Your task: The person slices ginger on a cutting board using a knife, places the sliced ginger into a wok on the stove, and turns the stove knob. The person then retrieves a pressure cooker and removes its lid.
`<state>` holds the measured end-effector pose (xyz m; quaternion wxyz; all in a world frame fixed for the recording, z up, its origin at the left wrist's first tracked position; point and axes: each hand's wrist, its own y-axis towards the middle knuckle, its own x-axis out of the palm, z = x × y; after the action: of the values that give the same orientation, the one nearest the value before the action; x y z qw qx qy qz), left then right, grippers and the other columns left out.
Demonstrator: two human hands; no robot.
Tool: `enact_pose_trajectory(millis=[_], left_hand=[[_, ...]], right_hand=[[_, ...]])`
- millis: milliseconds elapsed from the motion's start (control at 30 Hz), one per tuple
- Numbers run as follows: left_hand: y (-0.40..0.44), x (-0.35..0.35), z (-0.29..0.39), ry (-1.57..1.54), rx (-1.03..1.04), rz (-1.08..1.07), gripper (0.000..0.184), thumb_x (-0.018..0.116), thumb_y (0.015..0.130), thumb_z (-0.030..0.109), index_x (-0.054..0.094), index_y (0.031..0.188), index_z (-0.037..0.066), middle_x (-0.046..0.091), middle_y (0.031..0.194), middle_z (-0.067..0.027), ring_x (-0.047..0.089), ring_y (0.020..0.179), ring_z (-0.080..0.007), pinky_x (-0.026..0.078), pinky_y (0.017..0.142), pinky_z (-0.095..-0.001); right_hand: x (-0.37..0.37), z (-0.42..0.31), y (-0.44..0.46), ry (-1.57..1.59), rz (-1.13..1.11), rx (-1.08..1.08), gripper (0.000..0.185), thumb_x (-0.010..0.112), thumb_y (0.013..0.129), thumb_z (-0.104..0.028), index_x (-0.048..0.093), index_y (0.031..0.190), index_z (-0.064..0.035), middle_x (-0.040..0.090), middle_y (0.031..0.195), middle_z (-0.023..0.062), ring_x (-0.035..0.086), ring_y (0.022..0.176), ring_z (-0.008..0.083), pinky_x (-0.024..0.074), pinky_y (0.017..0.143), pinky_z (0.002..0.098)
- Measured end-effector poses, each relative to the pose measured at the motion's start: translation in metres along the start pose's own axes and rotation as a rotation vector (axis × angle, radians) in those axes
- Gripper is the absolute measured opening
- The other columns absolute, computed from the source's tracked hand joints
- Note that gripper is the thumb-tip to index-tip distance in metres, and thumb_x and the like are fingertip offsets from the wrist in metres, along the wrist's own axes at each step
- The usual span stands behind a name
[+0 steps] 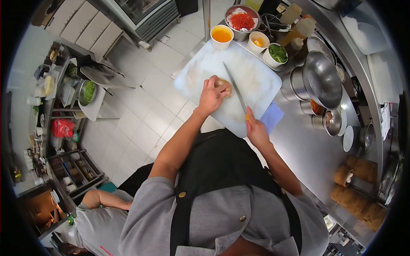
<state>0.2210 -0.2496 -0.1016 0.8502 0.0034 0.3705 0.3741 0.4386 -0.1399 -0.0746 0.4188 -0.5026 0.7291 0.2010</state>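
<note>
On the white cutting board (194, 79), my left hand (212, 94) is closed over a small tan-brown piece of food (228, 90). My fingers cover much of it, so its exact kind does not show. A long-bladed knife (234, 84) with a yellow-orange handle is gripped in my right hand (257, 130). Its blade slants up and left across the board, just right of the food. Whether blade and food touch, I cannot tell.
Beyond the board stand a cup of orange liquid (222, 36), a bowl of red shreds (241, 21) and a cup of green leaves (278, 54). Metal bowls (321, 81) stack at right. A blue sheet (272, 117) lies beside the board. Another person (102, 217) is at lower left.
</note>
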Motion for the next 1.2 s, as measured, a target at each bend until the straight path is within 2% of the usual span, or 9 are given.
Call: enact_pose_trajectory(millis=[33,100,333,433,867,933,1033,1133,1200], left_hand=[[0.003,0.0,0.0,0.003,0.008,-0.002,0.032,0.07,0.076,0.013,0.07,0.108,0.017,0.048,0.121,-0.0127,0.046,0.104,-0.0332,0.044,0.092,-0.0401],[0.011,0.006,-0.001,-0.046,0.044,-0.033,0.034,0.072,0.074,0.014,0.07,0.107,0.015,0.048,0.124,-0.0126,0.045,0.111,-0.034,0.042,0.096,-0.0403],[0.011,0.007,-0.012,-0.072,0.058,-0.054,0.039,0.073,0.074,0.014,0.067,0.112,0.012,0.047,0.127,-0.0132,0.044,0.113,-0.0349,0.042,0.098,-0.0415],[0.014,0.008,-0.007,-0.029,0.078,-0.049,0.041,0.07,0.074,0.012,0.066,0.115,0.014,0.048,0.128,-0.0151,0.046,0.114,-0.0351,0.042,0.098,-0.0409],[0.012,0.007,0.004,-0.012,0.048,-0.05,0.039,0.07,0.075,0.011,0.065,0.114,0.012,0.046,0.127,-0.0121,0.044,0.11,-0.0338,0.043,0.096,-0.0397],[0.011,0.008,0.004,-0.014,0.044,-0.039,0.039,0.07,0.075,0.01,0.065,0.114,0.011,0.046,0.127,-0.0119,0.044,0.11,-0.0338,0.044,0.096,-0.0397],[0.009,0.011,0.004,-0.068,0.03,-0.067,0.043,0.067,0.075,0.009,0.063,0.118,0.011,0.045,0.128,-0.0158,0.042,0.115,-0.0375,0.041,0.099,-0.0416],[0.01,0.013,-0.001,-0.002,0.058,-0.03,0.04,0.07,0.074,0.007,0.065,0.114,0.009,0.047,0.127,-0.0132,0.045,0.111,-0.0339,0.044,0.096,-0.0397],[0.013,0.007,-0.009,-0.172,0.021,-0.096,0.041,0.068,0.074,0.004,0.064,0.115,0.007,0.047,0.127,-0.0156,0.048,0.107,-0.0352,0.045,0.093,-0.0404]], right_hand=[[-0.009,-0.002,-0.005,-0.018,0.006,0.036,0.058,0.054,0.091,-0.009,0.031,0.144,-0.0067,0.06,0.071,0.0238,0.06,0.066,0.0407,0.0471,0.063,0.0474],[-0.022,0.001,-0.014,0.005,0.017,0.021,0.058,0.054,0.091,-0.008,0.031,0.144,-0.0066,0.061,0.074,0.0237,0.061,0.068,0.0406,0.0474,0.064,0.0471],[-0.027,-0.008,-0.029,0.125,-0.014,0.038,0.057,0.054,0.091,-0.005,0.032,0.143,-0.0047,0.063,0.083,0.0251,0.062,0.074,0.0418,0.0485,0.069,0.0458],[-0.021,-0.007,-0.032,0.164,0.061,-0.043,0.057,0.054,0.091,-0.01,0.032,0.143,-0.0067,0.06,0.072,0.0243,0.059,0.067,0.0421,0.0461,0.062,0.0497],[-0.032,-0.036,-0.031,0.135,0.016,-0.028,0.058,0.053,0.091,-0.007,0.029,0.144,-0.0034,0.059,0.069,0.0239,0.058,0.062,0.0414,0.0458,0.059,0.0491],[-0.034,-0.043,-0.024,0.149,-0.076,0.082,0.056,0.051,0.092,-0.006,0.029,0.143,-0.002,0.06,0.074,0.026,0.061,0.068,0.0415,0.047,0.063,0.0464],[-0.009,-0.032,-0.002,0.066,-0.085,0.091,0.059,0.052,0.091,-0.006,0.027,0.144,-0.0029,0.06,0.073,0.0265,0.061,0.067,0.041,0.0469,0.061,0.0474],[0.025,-0.019,0.021,-0.049,0.041,0.015,0.061,0.054,0.09,-0.006,0.028,0.145,-0.0053,0.06,0.072,0.0257,0.06,0.064,0.0403,0.0469,0.059,0.0481],[0.019,-0.012,0.027,-0.075,0.047,0.006,0.061,0.054,0.09,-0.006,0.028,0.145,-0.0063,0.06,0.072,0.0248,0.06,0.064,0.0398,0.0473,0.059,0.048]])
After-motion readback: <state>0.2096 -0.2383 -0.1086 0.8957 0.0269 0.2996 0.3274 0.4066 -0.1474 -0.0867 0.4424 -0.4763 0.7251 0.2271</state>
